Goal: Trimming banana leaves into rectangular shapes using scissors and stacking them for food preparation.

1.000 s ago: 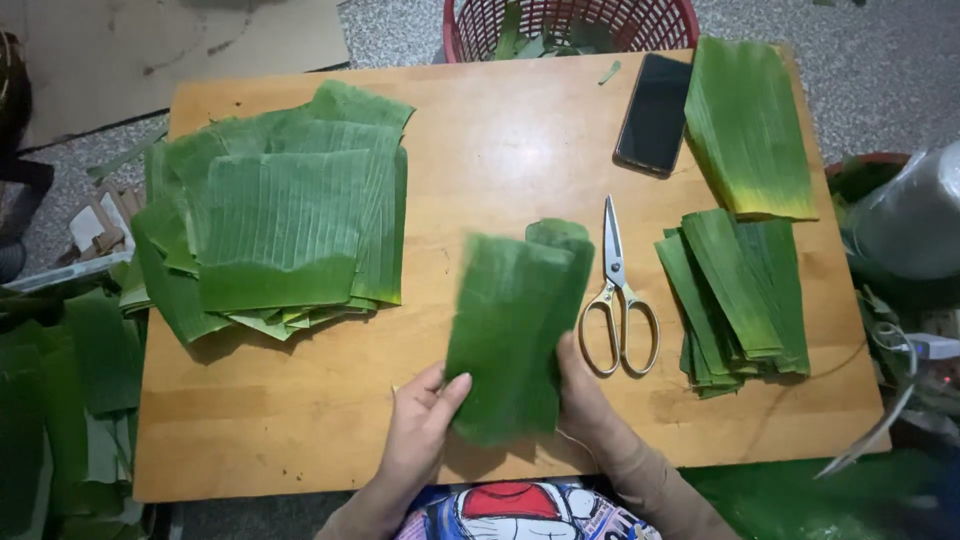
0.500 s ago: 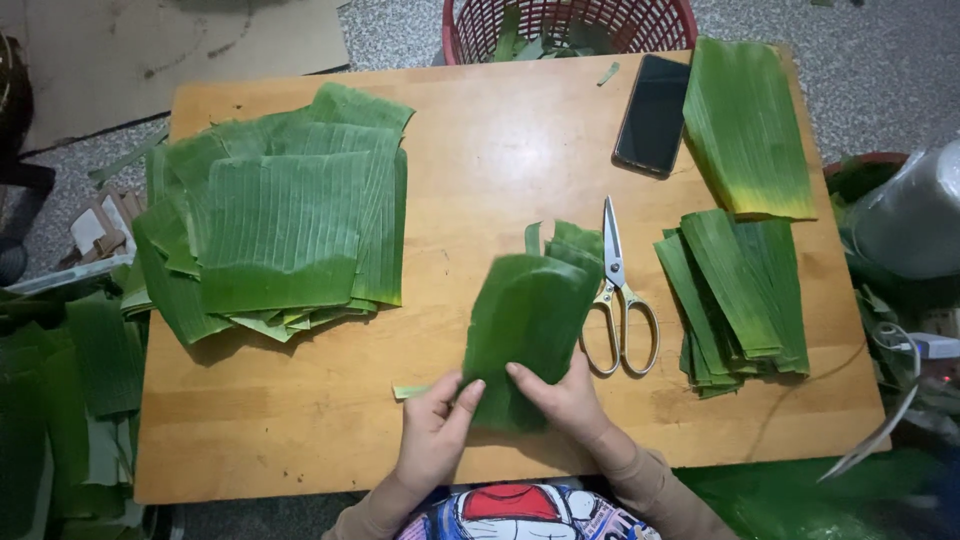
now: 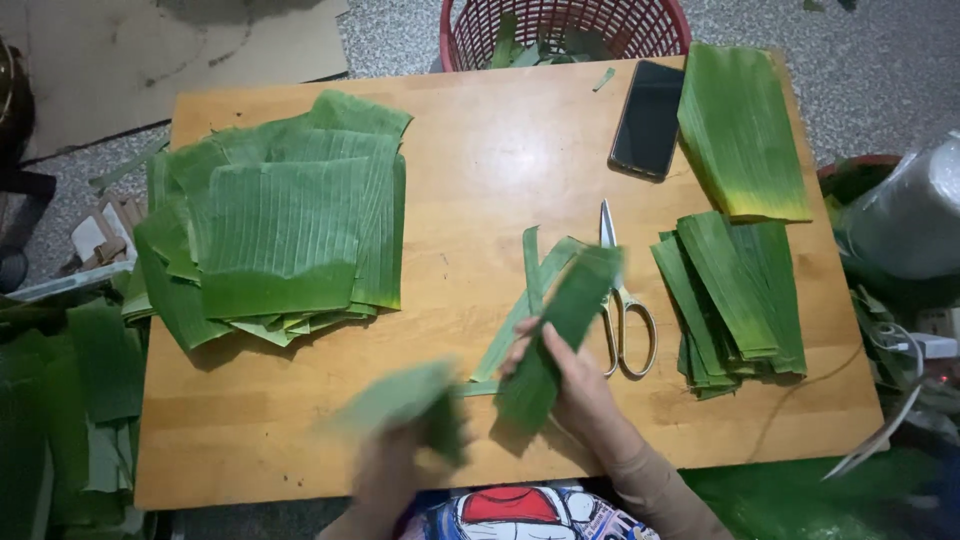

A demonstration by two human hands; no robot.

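My right hand [image 3: 575,385] grips a long green banana-leaf strip [image 3: 560,330] that slants up toward the scissors [image 3: 622,300]. Thin leaf strips [image 3: 530,290] lie on the wooden table [image 3: 480,180] just under it. My left hand [image 3: 395,465], blurred by motion, holds a torn leaf piece [image 3: 400,400] near the table's front edge. A large stack of wide leaf sheets [image 3: 280,220] lies on the left. A pile of cut strips [image 3: 735,290] sits to the right of the scissors.
A black phone [image 3: 648,118] and a big folded leaf [image 3: 745,135] lie at the back right. Behind the table stands a red mesh basket [image 3: 560,25] with leaf scraps. More leaves [image 3: 60,400] lie on the floor at left; a grey bag [image 3: 910,210] sits at right.
The single leaf held in both hands has been torn apart. My left hand pulled one piece left and down; my right hand keeps the other strip by the scissors.
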